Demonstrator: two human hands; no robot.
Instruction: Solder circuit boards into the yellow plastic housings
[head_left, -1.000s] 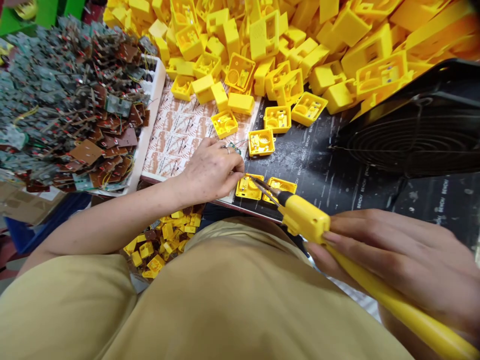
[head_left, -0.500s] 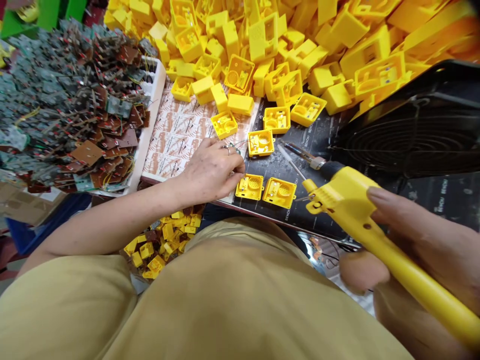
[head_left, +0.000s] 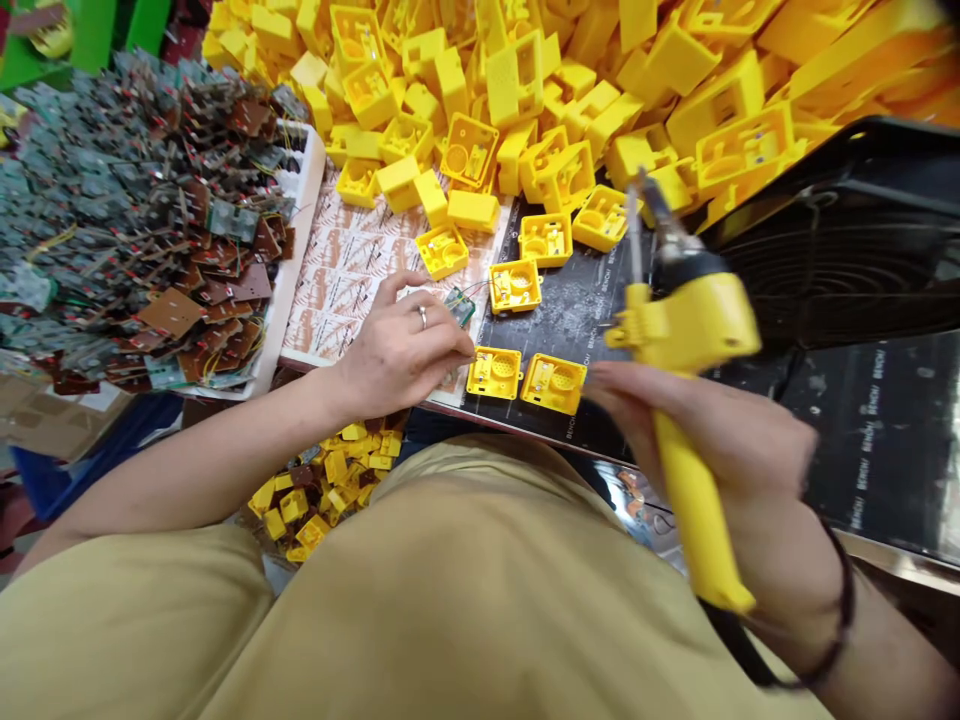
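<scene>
My left hand (head_left: 405, 345), a ring on one finger, lies over the bench with its fingertips pinched at the corner of a yellow plastic case (head_left: 495, 373). Beside its fingers a small green circuit board (head_left: 460, 306) shows, with thin wires running to another yellow case (head_left: 515, 287). In my right hand (head_left: 727, 440) is a yellow soldering gun (head_left: 682, 325), its metal tip pointing up and away from the cases. The right fingertips are close to a third open case (head_left: 555, 384); whether they touch it I cannot tell.
Yellow cases (head_left: 517, 85) are heaped along the back. A white tray (head_left: 289, 265) piled with circuit boards (head_left: 172, 310) stands left. At right is a black fan-like unit (head_left: 840, 245). More yellow pieces (head_left: 330, 485) lie below the bench edge.
My right hand has moved left towards the front cases, and the soldering gun has swung from pointing left to pointing up. My left hand shifted slightly, uncovering more of the circuit board.
</scene>
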